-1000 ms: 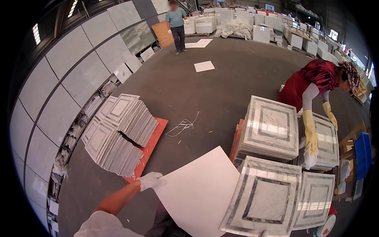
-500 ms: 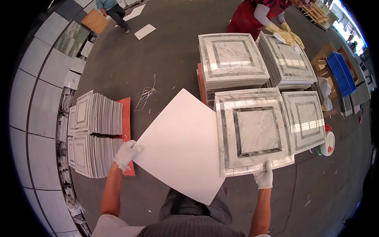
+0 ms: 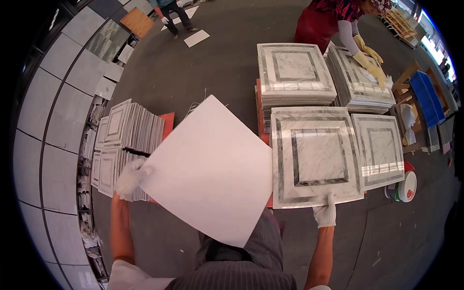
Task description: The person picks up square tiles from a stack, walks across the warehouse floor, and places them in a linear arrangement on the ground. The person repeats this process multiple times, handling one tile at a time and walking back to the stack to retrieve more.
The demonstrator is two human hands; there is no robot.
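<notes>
My left hand (image 3: 130,180), in a white knit glove, pinches the left corner of a thin white square sheet (image 3: 208,169). The sheet hangs cornerwise in front of my body, and its right corner meets the side of a marble tile. That tile (image 3: 319,159), with grey inlaid square frames, lies on top of the near stack. My right hand (image 3: 325,211), gloved too, grips its near edge with the thumb on top; the fingers underneath are hidden. Another framed marble tile (image 3: 380,150) lies just to the right.
Behind stand two tall tile stacks (image 3: 296,70); a co-worker's yellow-gloved hands (image 3: 372,65) wipe the right one with a white cloth. Tiles on edge (image 3: 133,128) stand at left. A white-lidded bucket (image 3: 407,187) and blue bin (image 3: 427,99) sit at right. Another person (image 3: 174,17) stands far off.
My left hand has moved left and a little up with the sheet's corner. The marble tile under my right hand has turned slightly straighter. The co-worker's hands have shifted across the far stack.
</notes>
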